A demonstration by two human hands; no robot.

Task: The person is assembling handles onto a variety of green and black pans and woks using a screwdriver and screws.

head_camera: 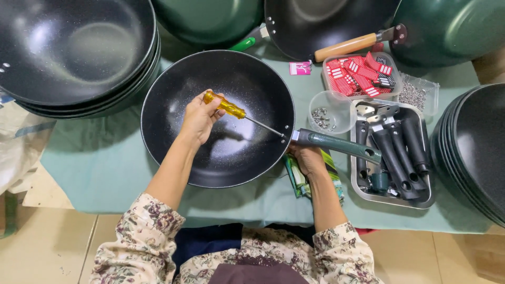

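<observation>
A black speckled wok [179,100] lies on the pale green cloth in front of me. My left hand [200,117] grips a yellow-handled screwdriver [225,105], its shaft reaching across the wok's inside to the rim where the dark green handle [339,145] joins. My right hand [308,159] is under that joint, holding the wok at the handle's base from below.
A steel tray [392,202] of black handles sits at right, with a clear cup of screws [327,117], a tub of red tags [360,73] and a box of small metal parts [415,94]. Stacked woks stand at top left [73,52] and far right [473,147].
</observation>
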